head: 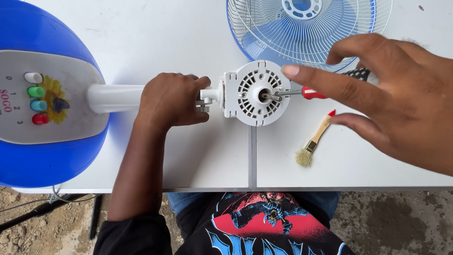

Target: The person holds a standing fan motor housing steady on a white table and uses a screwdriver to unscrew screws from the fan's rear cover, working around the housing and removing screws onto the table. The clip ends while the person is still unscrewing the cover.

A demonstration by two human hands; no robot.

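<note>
Item: white fan motor housing (257, 93), round and vented, lying face-up on the white table (155, 42) at scene centre, its shaft pointing at us. It joins a white stand pole (115, 97) running left to the blue-and-white fan base (33, 56) with coloured push buttons (37, 97).

Left hand (172, 100): fingers closed around the neck joint just left of the housing; we judge this grip steadies the motor against turning.

Right hand (391, 94): fingers spread, forefinger stretched toward the housing's right rim. A red-handled screwdriver (302, 93) lies under the hand, its tip at the shaft hub. We cannot tell whether the hand grips it.

Also present: a small wooden-handled paintbrush (314, 140), near side, right of the housing, loose on the table; a blue-rimmed wire fan guard (309, 28), far side, laid flat and well apart from the hub.
</note>
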